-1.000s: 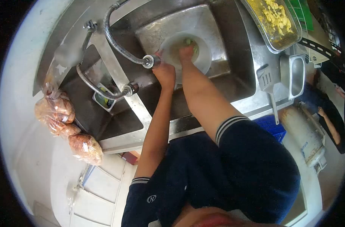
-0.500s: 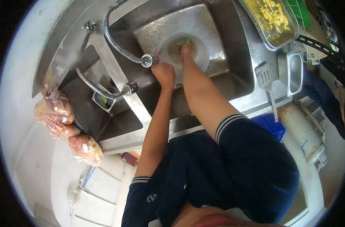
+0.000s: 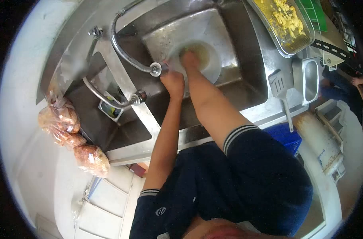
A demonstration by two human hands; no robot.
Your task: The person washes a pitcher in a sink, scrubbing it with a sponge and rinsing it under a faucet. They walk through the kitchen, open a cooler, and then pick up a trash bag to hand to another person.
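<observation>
A pale, translucent round bowl (image 3: 214, 68) lies in the large sink basin (image 3: 165, 38). My left hand (image 3: 173, 84) is closed at the bowl's near-left rim, its fingers partly hidden behind the dark end of a hose tap (image 3: 156, 69). Inside the bowl, my right hand (image 3: 190, 59) is blurred by motion and presses down at the bottom. A dark green patch, seemingly a pad (image 3: 184, 51), shows at its fingertips. Yellowish liquid or residue surrounds that hand.
A second hose tap (image 3: 138, 97) hangs over the left basin, near a small container (image 3: 111, 106). Bagged food (image 3: 92, 159) sits at left. On the right are a tray of yellow food (image 3: 287, 24), a slotted spatula (image 3: 280, 85), a metal pan (image 3: 310, 81) and another person's arm (image 3: 360, 81).
My right hand has moved left and slightly down within the bowl, and the bright green pad is now mostly hidden. My left hand keeps its place. The whole view has shifted slightly.
</observation>
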